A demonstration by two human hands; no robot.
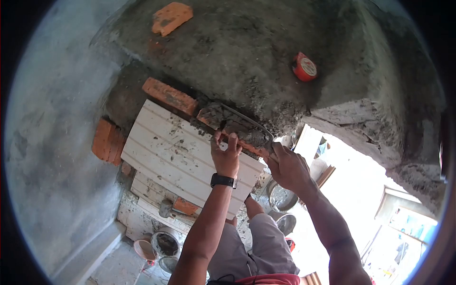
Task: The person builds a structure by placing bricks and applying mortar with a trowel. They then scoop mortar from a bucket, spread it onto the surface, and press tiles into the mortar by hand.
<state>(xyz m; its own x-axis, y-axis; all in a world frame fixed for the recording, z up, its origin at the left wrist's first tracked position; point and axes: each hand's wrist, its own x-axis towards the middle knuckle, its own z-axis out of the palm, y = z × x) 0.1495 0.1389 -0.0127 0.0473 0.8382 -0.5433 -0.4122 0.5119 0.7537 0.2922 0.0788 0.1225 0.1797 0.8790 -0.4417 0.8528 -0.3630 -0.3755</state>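
My right hand (287, 166) is closed around the handle of a trowel (247, 118), whose blade lies along the mortar on a row of bricks. Wet grey mortar (237, 126) covers the top of the brick (206, 116) between my hands. The fingers of my left hand (226, 152) are apart at the front edge of that brick, touching it or the mortar. A black watch is on my left wrist. Another brick (169, 96) lies at the left end of the row. Below the row is a ribbed white panel (175, 147) spattered with mortar.
A red tape measure (304, 67) and a broken brick (172, 18) lie on the grey surface beyond the row. Stacked bricks (107, 141) stand by the left wall (52, 118). Buckets (165, 243) and a mortar tub (282, 195) are on the floor below. Rough masonry edges the right side.
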